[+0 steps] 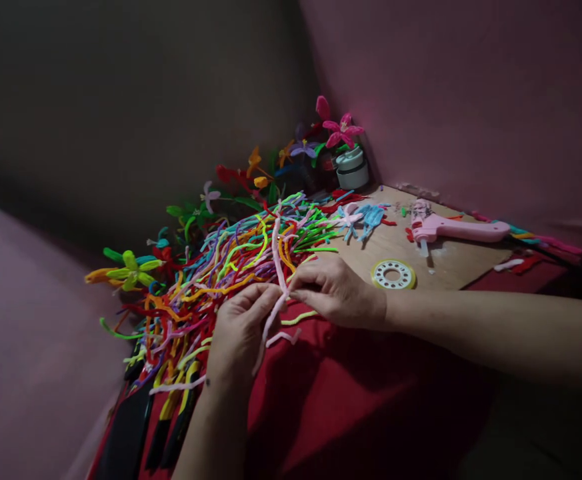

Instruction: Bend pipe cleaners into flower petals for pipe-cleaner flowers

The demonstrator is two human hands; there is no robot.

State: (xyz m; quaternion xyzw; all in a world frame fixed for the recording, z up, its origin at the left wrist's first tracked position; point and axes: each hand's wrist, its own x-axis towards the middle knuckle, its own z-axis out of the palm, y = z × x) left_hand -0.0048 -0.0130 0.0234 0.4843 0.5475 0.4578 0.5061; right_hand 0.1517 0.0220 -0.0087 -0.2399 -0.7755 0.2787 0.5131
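Note:
Between my two hands is a pale pink pipe cleaner piece, thicker in its upper part, with a thinner tail hanging below my fingers. My left hand pinches it from the left, thumb against fingers. From the right, my right hand closes its thumb and fingertips at the same joint; the fingertips nearly meet those of the left. A heap of loose, many-coloured pipe cleaners lies just behind and to the left. A short bent pink piece rests on the red surface below my hands.
On a wooden board lie a roll of tape and a pink glue gun. Pipe-cleaner flowers line the back, some near a pale lidded jar. Yellow-and-black handled tools and a dark flat object lie at front left.

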